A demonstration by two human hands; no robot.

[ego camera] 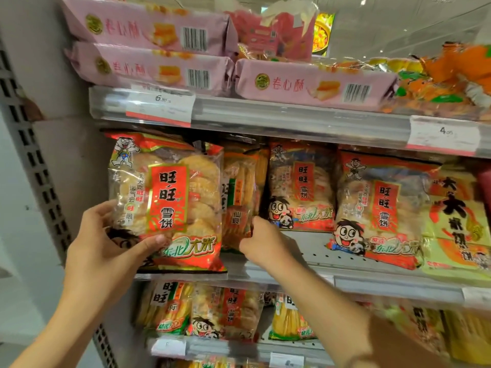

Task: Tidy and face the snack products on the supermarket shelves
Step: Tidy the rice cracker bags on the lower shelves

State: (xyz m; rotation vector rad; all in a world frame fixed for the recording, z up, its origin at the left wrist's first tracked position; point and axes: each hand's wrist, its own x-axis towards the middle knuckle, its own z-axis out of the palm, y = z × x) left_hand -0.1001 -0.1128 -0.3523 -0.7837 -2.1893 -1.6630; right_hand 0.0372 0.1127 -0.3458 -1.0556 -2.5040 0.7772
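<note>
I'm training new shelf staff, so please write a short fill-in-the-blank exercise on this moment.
1. The left hand holds a bag of rice crackers by its ____ edge.
2. The right hand grips the orange bag on the ____ shelf.
3. The pink packs lie on the ____ shelf.

Missing: left; middle; top

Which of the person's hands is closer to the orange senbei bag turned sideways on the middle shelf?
The right hand is nearer, touching the sideways orange senbei bag at its lower edge. The left hand grips the big red rice-cracker bag beside it.
</note>
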